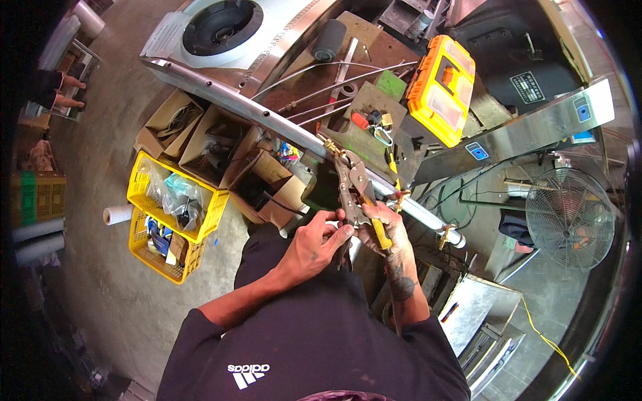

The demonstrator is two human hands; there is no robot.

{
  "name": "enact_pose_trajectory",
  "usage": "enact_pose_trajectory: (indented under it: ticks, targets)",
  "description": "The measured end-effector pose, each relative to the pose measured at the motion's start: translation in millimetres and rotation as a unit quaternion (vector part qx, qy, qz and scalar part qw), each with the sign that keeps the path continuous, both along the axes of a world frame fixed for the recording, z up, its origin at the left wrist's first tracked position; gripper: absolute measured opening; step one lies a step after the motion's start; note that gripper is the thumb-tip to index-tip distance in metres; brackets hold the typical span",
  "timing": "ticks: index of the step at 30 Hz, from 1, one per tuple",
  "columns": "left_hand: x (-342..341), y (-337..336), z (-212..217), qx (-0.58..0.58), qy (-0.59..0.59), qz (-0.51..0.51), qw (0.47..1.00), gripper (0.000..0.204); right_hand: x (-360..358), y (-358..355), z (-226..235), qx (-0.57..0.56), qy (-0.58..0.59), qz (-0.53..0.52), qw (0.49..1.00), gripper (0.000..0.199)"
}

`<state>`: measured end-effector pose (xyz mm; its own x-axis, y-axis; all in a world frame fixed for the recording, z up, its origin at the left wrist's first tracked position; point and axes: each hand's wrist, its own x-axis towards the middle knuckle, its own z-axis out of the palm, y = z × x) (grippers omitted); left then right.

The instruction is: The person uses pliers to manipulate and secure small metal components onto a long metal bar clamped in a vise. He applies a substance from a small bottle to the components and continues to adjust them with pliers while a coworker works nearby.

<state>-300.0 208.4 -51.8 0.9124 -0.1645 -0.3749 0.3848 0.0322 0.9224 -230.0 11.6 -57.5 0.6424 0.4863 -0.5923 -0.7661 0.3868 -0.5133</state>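
Note:
In front of my chest, a pair of metal locking pliers points away from me over the long silver pipe. My left hand is closed, thumb and fingers pinched at the lower handle end. My right hand wraps round the other side, with a yellow-handled tool in its grip; the fingers and lower handles overlap there. A small brass fitting lies at the plier jaws; whether they clamp it I cannot tell. Farther right on the pipe sit brass valves.
Beyond the pipe, a workbench holds rods, a padlock and an orange-yellow toolbox. Open cardboard boxes and yellow crates stand at left. A floor fan is at right. A burner unit stands far left; another person's hands show at the edge.

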Motion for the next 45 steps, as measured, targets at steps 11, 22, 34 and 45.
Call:
enact_pose_trajectory:
  ticks: [11,22,34,45]
  targets:
    - [8,-8,13,-0.188,0.122,0.035,0.974,0.05,18,-5,29,-0.036,0.016,0.046,0.998,0.038]
    - [12,-28,20,-0.221,0.118,0.047,0.967,0.057,38,-19,44,-0.064,0.055,0.06,0.995,0.031]
    - [13,-43,26,-0.277,0.139,0.112,0.944,0.055,49,-27,30,-0.045,0.064,0.095,0.992,0.039]
    - [10,-45,28,-0.243,0.131,0.087,0.957,0.052,48,-35,33,-0.022,0.064,0.111,0.992,0.039]
